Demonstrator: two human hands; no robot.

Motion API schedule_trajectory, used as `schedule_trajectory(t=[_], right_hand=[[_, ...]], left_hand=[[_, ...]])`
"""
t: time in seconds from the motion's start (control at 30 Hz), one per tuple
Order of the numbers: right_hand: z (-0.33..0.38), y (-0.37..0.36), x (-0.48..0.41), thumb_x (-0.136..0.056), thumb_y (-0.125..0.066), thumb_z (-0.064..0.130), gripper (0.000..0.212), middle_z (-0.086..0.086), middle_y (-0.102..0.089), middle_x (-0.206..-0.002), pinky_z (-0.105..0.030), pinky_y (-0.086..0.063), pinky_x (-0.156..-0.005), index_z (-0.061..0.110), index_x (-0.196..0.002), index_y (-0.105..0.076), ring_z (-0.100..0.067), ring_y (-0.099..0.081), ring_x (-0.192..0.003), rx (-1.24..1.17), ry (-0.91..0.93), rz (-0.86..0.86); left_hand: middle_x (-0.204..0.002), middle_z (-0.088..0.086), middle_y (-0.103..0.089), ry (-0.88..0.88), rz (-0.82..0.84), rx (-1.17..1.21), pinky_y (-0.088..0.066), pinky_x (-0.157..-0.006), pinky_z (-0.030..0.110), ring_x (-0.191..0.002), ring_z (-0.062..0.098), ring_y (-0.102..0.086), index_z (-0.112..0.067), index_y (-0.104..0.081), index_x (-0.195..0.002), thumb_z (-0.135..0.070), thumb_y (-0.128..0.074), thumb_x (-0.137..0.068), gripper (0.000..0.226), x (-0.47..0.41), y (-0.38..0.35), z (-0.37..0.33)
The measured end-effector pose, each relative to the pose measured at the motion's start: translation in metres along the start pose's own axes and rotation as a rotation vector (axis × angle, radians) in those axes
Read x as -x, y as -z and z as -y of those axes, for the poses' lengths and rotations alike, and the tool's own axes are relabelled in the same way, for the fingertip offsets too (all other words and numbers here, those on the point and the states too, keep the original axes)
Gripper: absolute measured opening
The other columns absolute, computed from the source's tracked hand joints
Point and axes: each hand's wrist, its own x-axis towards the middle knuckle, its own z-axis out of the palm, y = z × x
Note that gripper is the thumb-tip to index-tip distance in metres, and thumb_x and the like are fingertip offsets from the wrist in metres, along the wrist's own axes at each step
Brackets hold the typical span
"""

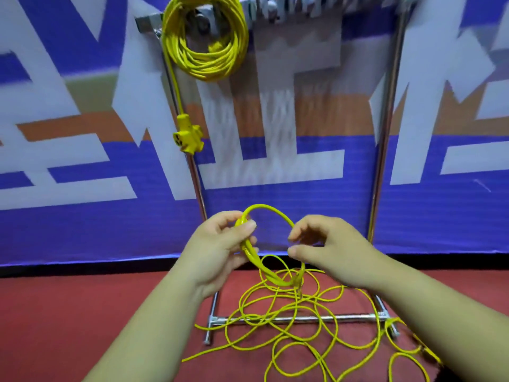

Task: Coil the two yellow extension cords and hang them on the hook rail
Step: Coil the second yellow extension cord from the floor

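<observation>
- The left hand (220,244) is raised in front of the body, bare forearm reaching up from the lower left, thumb pressed against curled fingers in a pinch.
- The right hand (327,244) is level with it, forearm entering from the lower right, thumb and fingers loosely curved and slightly apart.

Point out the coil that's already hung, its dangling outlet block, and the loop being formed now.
Hung coil (209,64): head view, bottom of the bundle.
Outlet block (188,137): head view, centre of its body.
Loop in hand (271,209): head view, top arc.
</observation>
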Motion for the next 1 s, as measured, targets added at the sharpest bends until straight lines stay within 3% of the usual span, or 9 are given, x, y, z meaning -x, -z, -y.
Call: schedule_trajectory(t=[0.1, 0.17, 0.37, 0.5, 0.57, 0.67, 0.77, 0.87, 1.0], right_hand=[[0.0, -0.024, 0.011, -0.075, -0.08, 0.036, 0.026, 0.0, -0.068, -0.085, -0.039, -0.052, -0.074, 0.027, -0.091, -0.062, -0.025, -0.063, -0.079, -0.049, 0.017, 0.148], [-0.001, -0.035, 0.011, -0.078, -0.079, 0.034, 0.027, 0.003, -0.067, -0.084, -0.042, -0.052, -0.074, 0.028, -0.092, -0.056, -0.026, -0.06, -0.078, 0.007, 0.054, 0.158], [-0.007, -0.036, -0.004, -0.084, -0.076, 0.012, 0.026, 0.006, -0.062, -0.081, -0.027, -0.05, -0.071, 0.025, -0.09, -0.055, -0.01, -0.059, -0.073, -0.066, 0.036, 0.198], [-0.007, -0.02, -0.02, -0.087, -0.064, -0.009, 0.026, 0.0, -0.062, -0.085, -0.022, -0.047, -0.068, 0.014, -0.098, -0.059, -0.011, -0.056, -0.073, -0.325, -0.037, 0.144], [-0.008, -0.011, -0.028, -0.087, -0.062, -0.011, 0.025, -0.001, -0.063, -0.083, -0.019, -0.046, -0.067, 0.011, -0.099, -0.06, -0.01, -0.058, -0.073, -0.394, -0.076, 0.081], [-0.012, -0.005, -0.037, -0.088, -0.06, -0.011, 0.023, 0.001, -0.064, -0.075, -0.017, -0.047, -0.064, 0.01, -0.098, -0.062, -0.01, -0.063, -0.069, -0.517, -0.142, -0.024], [-0.016, -0.002, -0.043, -0.091, -0.054, -0.011, 0.024, -0.002, -0.065, -0.07, -0.025, -0.048, -0.066, 0.011, -0.095, -0.064, -0.018, -0.059, -0.068, -0.64, -0.205, -0.102], [-0.013, -0.001, -0.045, -0.094, -0.053, -0.007, 0.022, -0.006, -0.069, -0.075, -0.033, -0.054, -0.069, 0.012, -0.094, -0.064, -0.019, -0.06, -0.066, -0.7, -0.254, -0.095], [-0.009, -0.003, -0.045, -0.092, -0.061, -0.003, 0.014, -0.01, -0.067, -0.077, -0.035, -0.057, -0.07, 0.008, -0.099, -0.065, -0.019, -0.064, -0.062, -0.667, -0.232, -0.051]], left_hand=[[-0.086, 0.012, -0.059, -0.037, -0.069, 0.077, -0.057, -0.061, 0.03, -0.068, 0.017, -0.064, -0.001, -0.056, -0.119, -0.012, -0.074, -0.077, 0.046, 0.001, -0.001, 0.003], [-0.087, 0.012, -0.059, -0.051, -0.1, 0.113, -0.058, -0.063, 0.029, -0.067, 0.016, -0.065, 0.001, -0.056, -0.119, -0.014, -0.074, -0.075, 0.05, 0.0, -0.001, 0.005], [-0.082, 0.01, -0.063, -0.053, -0.154, 0.106, -0.06, -0.067, 0.035, -0.07, 0.018, -0.069, -0.002, -0.056, -0.122, -0.006, -0.068, -0.089, 0.036, -0.015, -0.001, 0.009], [-0.078, 0.003, -0.064, -0.069, -0.114, -0.124, -0.054, -0.073, 0.037, -0.08, 0.02, -0.066, -0.035, -0.063, -0.123, -0.023, -0.065, -0.095, 0.031, -0.03, 0.014, 0.016], [-0.084, -0.004, -0.069, -0.067, -0.04, -0.308, -0.053, -0.08, 0.037, -0.09, 0.016, -0.065, -0.035, -0.071, -0.109, -0.042, -0.062, -0.09, 0.022, -0.033, 0.019, 0.02], [-0.094, -0.01, -0.07, -0.113, 0.04, -0.489, -0.054, -0.093, 0.041, -0.095, 0.007, -0.065, -0.033, -0.071, -0.105, -0.056, -0.057, -0.082, 0.036, -0.037, 0.024, 0.021], [-0.108, -0.005, -0.062, -0.266, 0.048, -0.703, -0.048, -0.099, 0.034, -0.108, 0.009, -0.06, -0.043, -0.071, -0.101, -0.063, -0.055, -0.077, 0.035, -0.041, 0.03, 0.018], [-0.099, -0.005, -0.061, -0.348, 0.028, -0.715, -0.05, -0.089, 0.033, -0.097, 0.011, -0.061, -0.038, -0.07, -0.097, -0.06, -0.055, -0.078, 0.032, -0.041, 0.029, 0.018], [-0.091, 0.019, -0.061, -0.338, 0.067, -0.532, -0.06, -0.074, 0.043, -0.068, 0.016, -0.058, -0.038, -0.071, -0.1, -0.055, -0.06, -0.079, 0.029, -0.039, 0.023, 0.021]])
